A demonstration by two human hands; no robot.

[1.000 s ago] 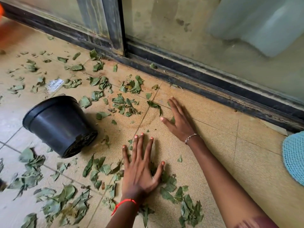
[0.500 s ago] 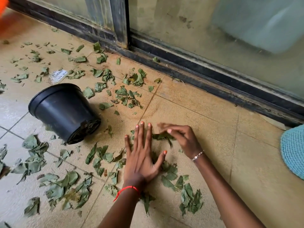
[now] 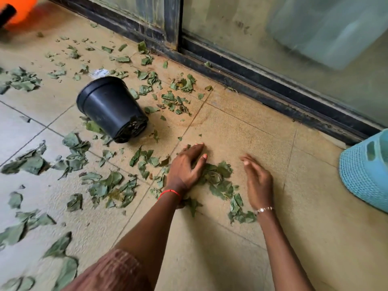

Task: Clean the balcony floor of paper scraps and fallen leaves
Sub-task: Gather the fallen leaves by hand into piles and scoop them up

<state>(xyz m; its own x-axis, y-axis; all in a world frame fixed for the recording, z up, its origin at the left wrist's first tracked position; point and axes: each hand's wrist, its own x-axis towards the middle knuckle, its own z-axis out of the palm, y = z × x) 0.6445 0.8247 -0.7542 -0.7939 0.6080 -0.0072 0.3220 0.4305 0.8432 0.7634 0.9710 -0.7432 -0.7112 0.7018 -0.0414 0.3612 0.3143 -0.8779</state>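
Dry green leaves lie scattered over the tan tiled balcony floor. A small pile of leaves sits between my two hands. My left hand rests on its edge at the pile's left side, fingers straight and together, thumb against the leaves. My right hand hovers at the pile's right, fingers relaxed and slightly blurred, holding nothing. More leaves spread to the left and others lie near the door track. A white paper scrap lies behind the pot.
A black plastic pot lies tipped on its side left of my hands. A sliding glass door with a dark track runs along the back. A light blue basket stands at the right edge. An orange object shows top left.
My right hand swept leaves from near the door track back toward me, then opened beside the pile. My left hand turned from flat on the floor onto its edge. The pile grew denser.
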